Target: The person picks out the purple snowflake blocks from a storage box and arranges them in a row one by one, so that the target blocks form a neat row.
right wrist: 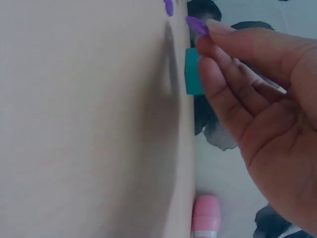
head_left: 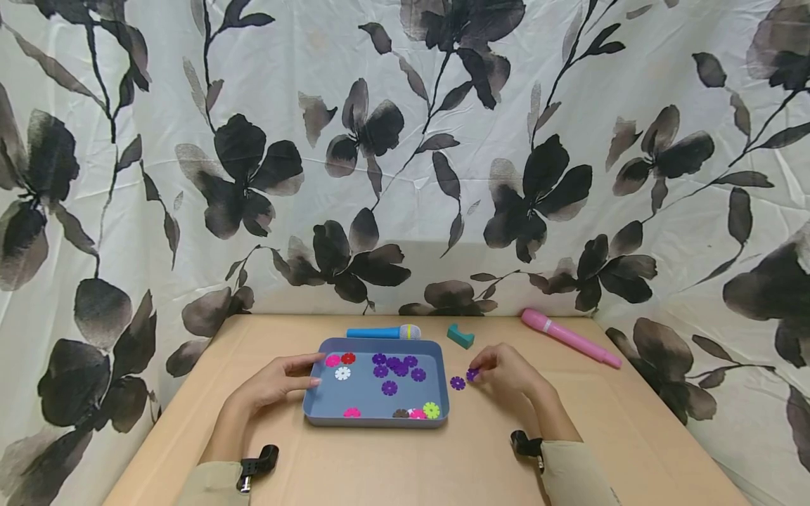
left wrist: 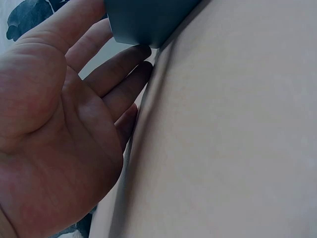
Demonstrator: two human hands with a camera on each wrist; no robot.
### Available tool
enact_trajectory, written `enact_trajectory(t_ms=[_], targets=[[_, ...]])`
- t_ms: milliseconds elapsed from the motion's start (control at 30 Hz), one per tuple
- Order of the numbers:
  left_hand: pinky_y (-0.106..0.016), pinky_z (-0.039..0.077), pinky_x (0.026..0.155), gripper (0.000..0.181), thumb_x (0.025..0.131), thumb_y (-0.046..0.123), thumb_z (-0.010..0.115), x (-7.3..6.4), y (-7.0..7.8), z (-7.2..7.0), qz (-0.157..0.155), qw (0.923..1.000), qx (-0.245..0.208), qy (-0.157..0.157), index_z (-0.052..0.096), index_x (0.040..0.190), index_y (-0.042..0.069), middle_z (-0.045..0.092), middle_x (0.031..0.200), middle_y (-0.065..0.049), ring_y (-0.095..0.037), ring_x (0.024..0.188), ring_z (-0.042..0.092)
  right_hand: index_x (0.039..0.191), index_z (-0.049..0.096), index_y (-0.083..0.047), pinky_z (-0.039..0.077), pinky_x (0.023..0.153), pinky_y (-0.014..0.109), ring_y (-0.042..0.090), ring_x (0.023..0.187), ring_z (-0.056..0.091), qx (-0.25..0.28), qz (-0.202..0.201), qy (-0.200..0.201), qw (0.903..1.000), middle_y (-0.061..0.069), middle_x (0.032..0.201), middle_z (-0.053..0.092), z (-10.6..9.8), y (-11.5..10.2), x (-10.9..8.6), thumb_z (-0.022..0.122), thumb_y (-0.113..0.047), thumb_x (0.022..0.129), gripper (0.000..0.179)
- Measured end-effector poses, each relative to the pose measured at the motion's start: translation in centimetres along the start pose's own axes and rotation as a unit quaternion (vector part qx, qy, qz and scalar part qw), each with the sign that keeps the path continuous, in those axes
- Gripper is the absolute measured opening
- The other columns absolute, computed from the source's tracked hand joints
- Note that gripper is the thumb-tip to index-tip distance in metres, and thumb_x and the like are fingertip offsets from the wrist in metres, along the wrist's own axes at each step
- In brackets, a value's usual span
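Observation:
A grey-blue rectangular tray point(head_left: 373, 422) holds flower-shaped discs: several purple ones point(head_left: 389, 387), with pink, red, white, brown and lime ones about them. At its left side my left hand point(head_left: 272, 379) holds the rim with thumb and index finger; the lower fingers stretch beside the wall in the left wrist view. To the right of the tray my right hand point(head_left: 509, 369) pinches a purple flower-shaped disc point(right wrist: 197, 25) between thumb and index finger, just above the table. Another purple disc point(head_left: 458, 383) lies on the table between that hand and the tray.
A blue toy microphone point(head_left: 373, 333) lies behind the tray. A teal block with a curved notch point(head_left: 460, 336) sits to its right, and a pink pen-like stick point(head_left: 569, 337) lies at the back right. Floral cloth point(head_left: 443, 211) hangs behind the tan table point(head_left: 354, 464).

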State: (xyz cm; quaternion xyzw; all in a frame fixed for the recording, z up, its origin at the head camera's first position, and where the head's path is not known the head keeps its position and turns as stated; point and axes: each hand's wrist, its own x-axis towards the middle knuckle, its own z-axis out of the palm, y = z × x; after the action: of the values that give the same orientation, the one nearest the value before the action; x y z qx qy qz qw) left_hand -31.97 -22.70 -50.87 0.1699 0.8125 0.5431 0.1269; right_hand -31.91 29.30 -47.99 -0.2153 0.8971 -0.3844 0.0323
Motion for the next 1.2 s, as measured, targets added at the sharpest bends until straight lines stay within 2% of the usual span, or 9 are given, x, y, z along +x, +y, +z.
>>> enact_trajectory(t_ms=[167,600,1033,1100,1200], targets=[[-0.057,0.023,0.127,0.063,0.094,0.025,0.079,-0.01,-0.07,0.02,0.000,1.0000,0.000,-0.001,0.056,0.151,0.011,0.046,0.161,-0.018,-0.040,0.155,0.032,0.099,0.080,-0.001,0.054,0.076,0.025,0.019,0.093,0.064,0.001,0.026,-0.023,0.9994,0.009,0.098,0.079,0.16,0.35,-0.05,0.080,0.000,0.085,0.014],[-0.058,0.024,0.127,0.065,0.092,0.026,0.081,0.04,-0.02,0.12,-0.005,1.0000,-0.005,0.004,0.056,0.150,0.010,0.048,0.160,-0.017,-0.039,0.154,0.034,0.102,0.078,0.002,0.052,0.057,0.020,0.010,0.068,0.061,0.031,0.020,-0.045,0.9983,0.014,0.095,0.077,0.31,0.70,-0.02,0.082,0.001,0.084,0.018],[-0.058,0.025,0.127,0.064,0.094,0.027,0.079,-0.04,0.05,0.09,-0.002,0.9999,0.014,0.004,0.055,0.151,0.010,0.047,0.160,-0.018,-0.040,0.154,0.034,0.101,0.077,0.001,0.052,0.059,0.021,0.010,0.069,0.060,0.017,0.024,-0.043,0.9986,0.012,0.091,0.076,0.52,0.46,-0.03,0.082,0.003,0.084,0.018],[-0.058,0.025,0.127,0.064,0.094,0.027,0.079,-0.07,0.10,0.08,-0.002,0.9999,0.012,0.004,0.055,0.151,0.010,0.047,0.160,-0.018,-0.041,0.154,0.034,0.102,0.077,0.001,0.052,0.061,0.022,0.013,0.074,0.060,0.006,0.025,-0.031,0.9992,0.011,0.092,0.075,0.51,0.37,0.08,0.079,0.005,0.084,0.018],[-0.058,0.025,0.127,0.064,0.093,0.026,0.080,-0.07,0.14,0.07,-0.002,1.0000,0.008,0.006,0.056,0.150,0.010,0.047,0.160,-0.018,-0.041,0.154,0.033,0.106,0.077,-0.002,0.053,0.068,0.026,0.017,0.081,0.061,-0.014,0.034,0.008,0.9993,0.007,0.092,0.072,0.62,-0.11,0.24,0.075,0.003,0.088,0.019]])
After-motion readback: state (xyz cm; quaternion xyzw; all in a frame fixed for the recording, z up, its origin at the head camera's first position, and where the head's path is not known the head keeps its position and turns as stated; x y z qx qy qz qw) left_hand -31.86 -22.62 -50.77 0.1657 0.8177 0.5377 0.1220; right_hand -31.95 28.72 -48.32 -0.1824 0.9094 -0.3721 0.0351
